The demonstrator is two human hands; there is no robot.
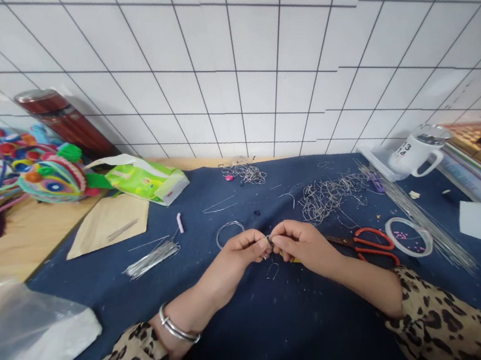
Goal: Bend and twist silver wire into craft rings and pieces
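My left hand [241,251] and my right hand [303,245] meet at the fingertips above the middle of the dark blue cloth [259,329]. Both are closed in a pinch on a small, thin piece that looks like wire [269,238]; the fingers hide most of it. Under my right hand shows a bit of something yellow [296,260]. Just below the hands lies a bent wire [273,270]. A coiled wire ring [218,235] rests beyond my left hand. Near my right forearm are scissors with orange-red handles [375,245].
A wire tangle [328,197], a clear round dish [427,241] with pink bits and long straight wires [445,242] lie right. A white mug [421,152] stands behind. Left are a wire bundle [153,258], green packet [148,179], plastic bag [36,339] and red-brown flask [67,122].
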